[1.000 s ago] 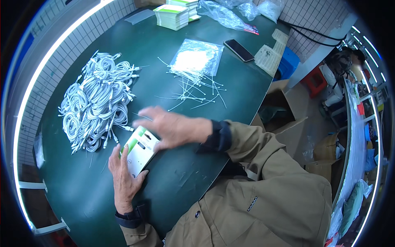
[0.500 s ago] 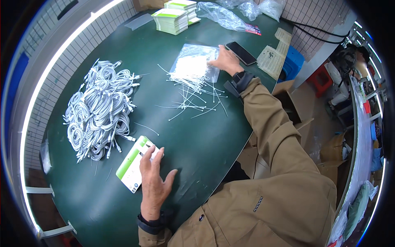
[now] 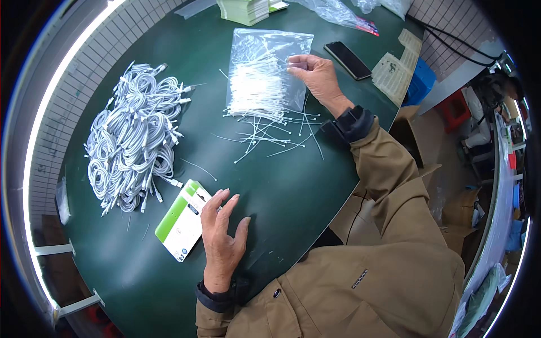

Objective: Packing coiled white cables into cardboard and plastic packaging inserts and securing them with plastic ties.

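My left hand point(image 3: 222, 242) hovers with fingers apart beside a flat white-and-green package point(image 3: 183, 222), its fingertips close to the package's right edge. My right hand point(image 3: 321, 84) reaches over the right side of a clear plastic bag point(image 3: 297, 42), thumb and fingers pinched on what looks like its film. White cable ties point(image 3: 256, 84) fill the bag, and several loose ones point(image 3: 265, 138) spill out below its near end. To the left lies a big heap of coiled white cables point(image 3: 135, 135) with pale plugs. A single tie point(image 3: 199, 168) rests between heap and package.
A dark phone point(image 3: 347, 60) and a translucent plastic tray point(image 3: 391, 76) lie at the right edge of the green table point(image 3: 270, 197). Stacked green-and-white packages point(image 3: 243, 11) and more plastic bags point(image 3: 332, 12) sit at the back. Cardboard boxes point(image 3: 417, 146) stand beside the table.
My right hand has shifted from the bag's right edge onto the bag, which now lies more spread out. My left hand has moved slightly right, uncovering more of the package.
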### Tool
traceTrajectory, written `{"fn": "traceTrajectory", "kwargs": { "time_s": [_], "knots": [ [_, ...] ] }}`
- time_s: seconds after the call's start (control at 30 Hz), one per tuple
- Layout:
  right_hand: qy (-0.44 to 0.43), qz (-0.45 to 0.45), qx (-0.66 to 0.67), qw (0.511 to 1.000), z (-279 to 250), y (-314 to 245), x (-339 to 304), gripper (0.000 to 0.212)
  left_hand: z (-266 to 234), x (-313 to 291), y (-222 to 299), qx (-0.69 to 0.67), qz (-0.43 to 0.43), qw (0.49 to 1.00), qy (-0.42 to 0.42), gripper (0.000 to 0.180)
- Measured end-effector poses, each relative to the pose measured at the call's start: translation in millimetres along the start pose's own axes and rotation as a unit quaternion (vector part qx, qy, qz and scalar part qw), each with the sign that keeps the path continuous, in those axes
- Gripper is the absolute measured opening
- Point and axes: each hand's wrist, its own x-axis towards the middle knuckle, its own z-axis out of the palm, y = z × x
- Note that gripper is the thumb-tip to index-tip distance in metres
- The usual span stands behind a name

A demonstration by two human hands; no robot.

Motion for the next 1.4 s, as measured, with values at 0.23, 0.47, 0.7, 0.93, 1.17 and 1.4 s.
{"fn": "traceTrajectory", "kwargs": {
  "time_s": [0.23, 0.47, 0.7, 0.93, 1.17, 1.4],
  "knots": [
    [-0.005, -0.007, 0.01, 1.0, -2.0, -5.4, -4.6, 0.026, 10.0, 8.8, -1.4, 0.027, 0.003, 1.0, 0.002, 0.056],
    [0.014, 0.003, 0.141, 0.99, -5.2, 2.2, 3.4, 0.025, 15.2, 7.8, -5.7, 0.026, -0.008, 1.0, -0.001, 0.054],
    [0.037, 0.005, 0.077, 0.996, -9.1, 21.9, 12.7, 0.026, 16.1, 8.7, -6.6, 0.015, -0.011, 1.0, 0.0, 0.053],
    [0.075, 0.062, 0.055, 0.994, -9.5, 30.9, 19.6, 0.025, 16.8, 8.3, -9.2, -0.01, -0.003, 1.0, 0.023, 0.049],
    [0.039, 0.082, 0.039, 0.995, -8.4, 33.9, 19.7, 0.025, 16.4, 8.1, -8.8, -0.008, 0.024, 0.997, 0.066, 0.04],
    [-0.069, 0.066, 0.055, 0.994, -7.1, 23.1, 15.8, 0.026, 13.1, 7.2, -9.2, 0.004, 0.02, 0.998, 0.056, 0.032]
  ]
}}
